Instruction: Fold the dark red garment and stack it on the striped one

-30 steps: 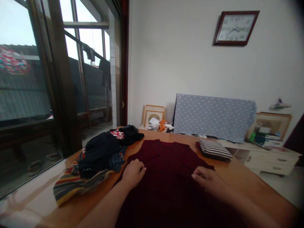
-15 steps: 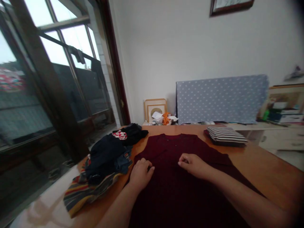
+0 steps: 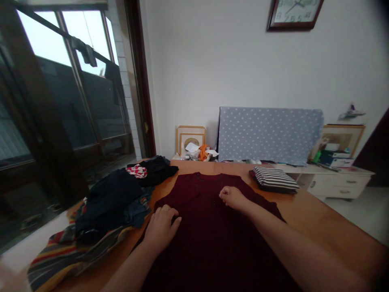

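A dark red top [image 3: 197, 231] lies spread out flat on the wooden table, its neckline at the far end. My left hand [image 3: 162, 227] rests palm down on the top's left side, thumb apart from the loosely bent fingers. Over the right part of the chest is my right hand [image 3: 233, 198], its fingers curled together at or just above the cloth. Whatever those fingers may pinch is hidden. The lower part of the top runs out of view between my forearms.
Left of the top lies a heap of dark clothes [image 3: 106, 202] with a striped cloth [image 3: 57, 255] under it. A folded stack with a striped garment [image 3: 273, 179] sits at the table's [image 3: 316, 219] far right. Behind stand a polka-dot cover [image 3: 270, 134] and a white cabinet [image 3: 337, 184].
The view has tilted up and turned slightly, so the wall clock shows more. My right hand has shifted a little toward the neckline with its fingers curled tighter; my left hand stays at the left side.
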`<action>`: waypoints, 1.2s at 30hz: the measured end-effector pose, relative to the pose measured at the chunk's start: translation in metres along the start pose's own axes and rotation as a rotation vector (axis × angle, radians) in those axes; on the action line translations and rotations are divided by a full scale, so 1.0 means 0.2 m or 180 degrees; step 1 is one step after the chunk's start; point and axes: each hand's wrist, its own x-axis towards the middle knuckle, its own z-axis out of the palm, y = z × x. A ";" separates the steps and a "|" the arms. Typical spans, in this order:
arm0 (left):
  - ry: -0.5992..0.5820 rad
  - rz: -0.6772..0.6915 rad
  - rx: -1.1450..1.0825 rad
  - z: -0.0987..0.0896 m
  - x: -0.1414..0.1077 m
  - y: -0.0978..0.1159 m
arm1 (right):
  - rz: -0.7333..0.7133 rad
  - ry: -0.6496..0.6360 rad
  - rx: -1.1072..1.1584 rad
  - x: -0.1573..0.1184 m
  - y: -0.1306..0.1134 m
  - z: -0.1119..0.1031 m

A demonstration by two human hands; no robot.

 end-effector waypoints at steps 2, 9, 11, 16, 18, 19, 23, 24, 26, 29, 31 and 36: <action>0.0009 -0.0050 -0.0010 0.00 0.00 -0.01 | 0.0061 0.0160 -0.0123 0.10 0.02 -0.01; -0.0040 -0.0166 0.0246 0.01 0.01 -0.03 | 0.0050 0.0332 -0.0562 0.38 0.02 0.03; -0.0007 -0.0193 0.0266 0.02 0.01 -0.04 | 0.0030 0.0334 -0.0674 0.45 0.01 0.06; 0.0067 -0.0316 0.0308 0.04 0.02 -0.06 | -0.0049 0.0292 -0.0837 0.60 0.00 0.14; 0.0072 -0.0350 0.0279 0.05 0.02 -0.06 | -0.0085 0.0225 -0.0877 0.63 -0.01 0.15; 0.0066 -0.0355 0.0275 0.05 0.02 -0.06 | -0.0094 0.0180 -0.0899 0.65 -0.01 0.16; -0.0008 -0.0426 0.0342 0.04 0.01 -0.05 | -0.0069 -0.0018 -0.0971 0.70 -0.03 0.17; -0.0030 -0.0448 0.0374 0.04 0.01 -0.04 | -0.0059 -0.0065 -0.0981 0.71 -0.03 0.17; -0.0064 -0.0466 0.0497 0.03 0.00 -0.02 | -0.0038 -0.0150 -0.0999 0.74 -0.04 0.17; -0.0152 -0.0472 0.0783 0.00 -0.01 0.01 | 0.0000 -0.0194 -0.1027 0.78 -0.05 0.18; -0.0220 -0.0517 0.0941 0.00 -0.01 0.03 | 0.0050 -0.0105 -0.1040 0.80 -0.05 0.19; -0.0275 -0.0644 0.1128 0.00 0.00 0.04 | 0.0207 0.0171 -0.0980 0.85 -0.03 0.20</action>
